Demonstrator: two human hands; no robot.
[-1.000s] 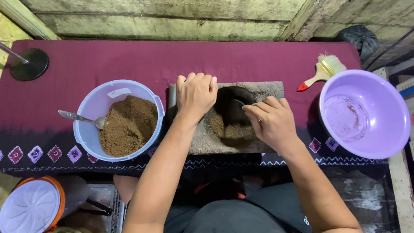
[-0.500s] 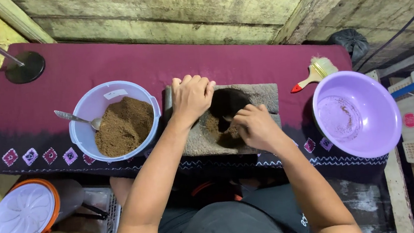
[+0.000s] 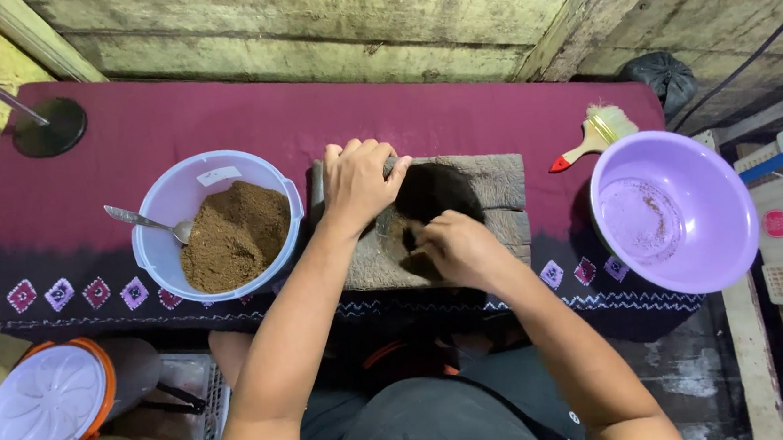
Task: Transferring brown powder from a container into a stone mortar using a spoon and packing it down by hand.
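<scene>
Between the hands, a grey stone block with a dark hollow: left hand grips its far-left edge; right hand, fingers curled, presses brown powder inside. Hard pressing might spill powder onto the counter.

Grey stone block with dark hollow

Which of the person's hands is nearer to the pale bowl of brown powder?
Left. The left hand rests on the stone block's near end beside the bowl; the right hand presses mid-block, farther away.
</scene>
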